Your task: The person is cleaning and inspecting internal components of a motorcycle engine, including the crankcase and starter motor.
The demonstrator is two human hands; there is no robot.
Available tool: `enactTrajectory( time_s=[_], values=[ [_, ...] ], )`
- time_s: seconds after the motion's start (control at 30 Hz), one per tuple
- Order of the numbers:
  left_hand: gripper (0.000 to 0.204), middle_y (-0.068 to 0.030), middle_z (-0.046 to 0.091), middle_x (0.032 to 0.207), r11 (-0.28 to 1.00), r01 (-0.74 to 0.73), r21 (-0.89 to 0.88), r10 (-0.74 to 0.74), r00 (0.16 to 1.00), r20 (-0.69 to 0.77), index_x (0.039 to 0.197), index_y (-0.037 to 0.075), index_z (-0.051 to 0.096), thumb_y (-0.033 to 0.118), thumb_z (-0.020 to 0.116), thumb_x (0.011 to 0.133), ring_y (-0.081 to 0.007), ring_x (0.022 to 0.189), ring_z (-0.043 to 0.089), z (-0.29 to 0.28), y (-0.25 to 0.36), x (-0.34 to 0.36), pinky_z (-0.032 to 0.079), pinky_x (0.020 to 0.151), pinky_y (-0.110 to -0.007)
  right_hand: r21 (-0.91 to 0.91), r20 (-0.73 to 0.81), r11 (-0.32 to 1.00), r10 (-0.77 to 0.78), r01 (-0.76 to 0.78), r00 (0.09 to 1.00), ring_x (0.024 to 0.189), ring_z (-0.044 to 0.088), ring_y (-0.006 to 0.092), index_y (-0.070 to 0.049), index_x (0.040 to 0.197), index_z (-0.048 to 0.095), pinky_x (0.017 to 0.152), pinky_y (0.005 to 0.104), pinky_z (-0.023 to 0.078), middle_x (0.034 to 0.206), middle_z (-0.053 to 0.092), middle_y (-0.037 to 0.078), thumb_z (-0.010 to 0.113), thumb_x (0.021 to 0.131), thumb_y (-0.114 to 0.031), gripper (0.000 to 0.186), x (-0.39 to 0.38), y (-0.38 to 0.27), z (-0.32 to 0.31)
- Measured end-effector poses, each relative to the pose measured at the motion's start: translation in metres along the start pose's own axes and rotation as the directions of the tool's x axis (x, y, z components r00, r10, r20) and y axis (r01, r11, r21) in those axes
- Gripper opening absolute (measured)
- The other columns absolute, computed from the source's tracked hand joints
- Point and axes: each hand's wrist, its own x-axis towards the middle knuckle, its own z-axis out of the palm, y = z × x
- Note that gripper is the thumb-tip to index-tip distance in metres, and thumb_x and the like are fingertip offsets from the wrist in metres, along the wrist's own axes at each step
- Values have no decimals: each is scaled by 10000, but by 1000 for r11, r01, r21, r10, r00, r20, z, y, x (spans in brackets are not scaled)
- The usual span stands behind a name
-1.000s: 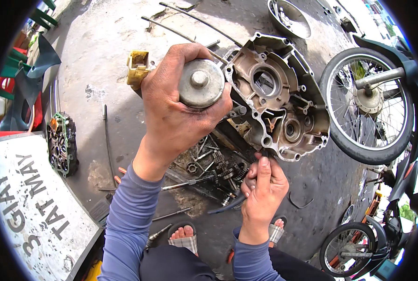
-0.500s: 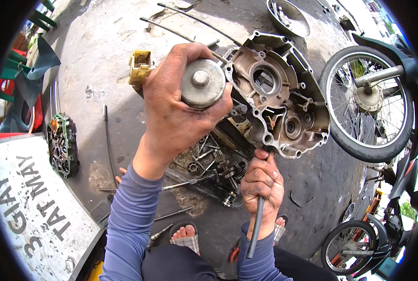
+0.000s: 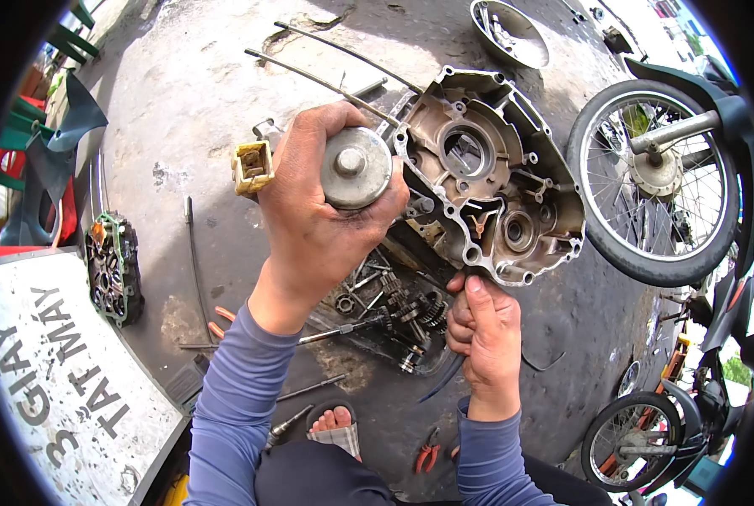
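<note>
My left hand (image 3: 297,211) is wrapped round a grey metal cylinder with a round boss on its end, like a starter motor (image 3: 360,179). A yellowish boxy part (image 3: 253,166) sticks out beside my knuckles. Right next to the cylinder is an open engine crankcase half (image 3: 432,126), tilted up with its bores and ribs facing me; whether the two are joined is hidden. Below the casing's lower edge, my right hand (image 3: 485,333) is closed on a thin dark tube (image 3: 443,379), whose end trails to the lower left. Its upper end is hidden by my fingers.
Gears and shafts (image 3: 406,308) lie beneath the casing. Another engine part (image 3: 113,268) sits at left, near a white signboard (image 3: 64,379). Orange-handled pliers (image 3: 427,453) lie near my foot. At far right stands a motorbike wheel (image 3: 586,198); a bowl (image 3: 512,38) holds small parts.
The casing and cylinder have shifted slightly left, and the cylinder slightly lower. My right hand has turned, thumb now up, and the tube's free end has swung from pointing down to lower left.
</note>
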Motion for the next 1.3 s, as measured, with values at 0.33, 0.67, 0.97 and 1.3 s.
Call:
enactTrajectory(
  time_s=[0.33,0.67,0.97,1.3],
  values=[
    [359,-41,615,909,999,-27,28,27,1000,-14,1046,15,561,-34,743,741,-90,801,589,-4,1,0,507,744,-230,-896,389,91,-309,435,868,535,544,338,16,925,620,534,361,450,678,580,169,659,867,-46,93,-43,-5,-32],
    [673,-214,486,1394,918,-385,91,375,920,114,1332,-15,443,228,771,796,-369,1318,455,-1,55,-31,440,1029,-469,-945,269,184,-35,270,963,723,619,288,22,925,600,686,360,509,780,593,123,667,885,-91,138,-51,-46,-142],
    [420,-65,590,752,468,880,87,-206,13,979,1346,-13,440,122,582,975,-144,740,610,90,134,-168,498,706,-299,-413,261,908,195,-74,945,775,691,148,31,1087,600,722,273,561,848,672,60,685,882,-33,231,-54,-64,-204],
    [450,-39,467,776,-551,805,-218,-486,-98,868,1223,-35,518,339,517,973,-145,678,460,37,117,-174,409,581,-304,-915,32,-398,96,67,995,855,661,347,-48,858,673,749,459,526,933,621,130,769,769,-249,240,-18,26,-399]
  ],
)
